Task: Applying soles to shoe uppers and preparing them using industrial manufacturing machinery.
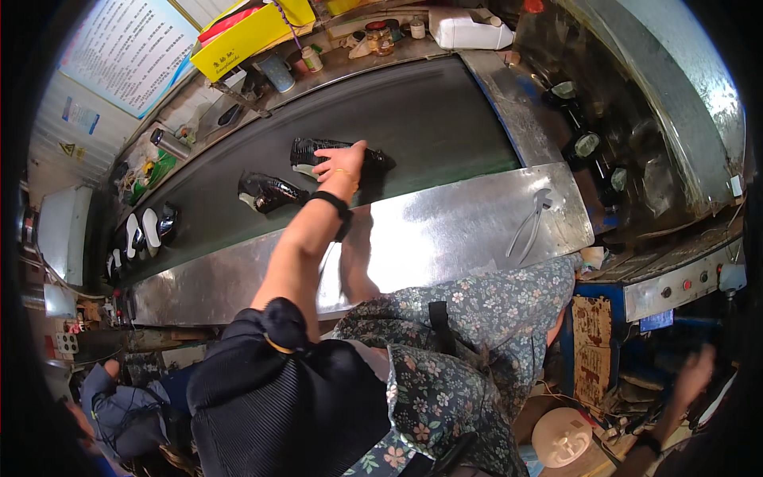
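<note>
My left hand (340,164) is closed over a glossy black shoe (373,157) with a crocodile-like pattern, on the dark conveyor belt (429,103). Part of this shoe is hidden under my fingers and wrist. A second black shoe (274,192) lies just left of my left forearm, its pale heel end facing left. Far out at the lower right is my right hand (693,375), smeared by motion, beside the machine's blue frame; its fingers cannot be made out. Steel pincers (531,225) lie on the shiny metal ledge (429,215) along the belt's near side.
Several shoes with white soles (150,227) stand at the belt's left end. Behind the belt, a shelf holds a yellow box (250,40), jars (379,37) and a white jug (470,29). A button panel (685,285) is at right; another person (127,409) is at lower left.
</note>
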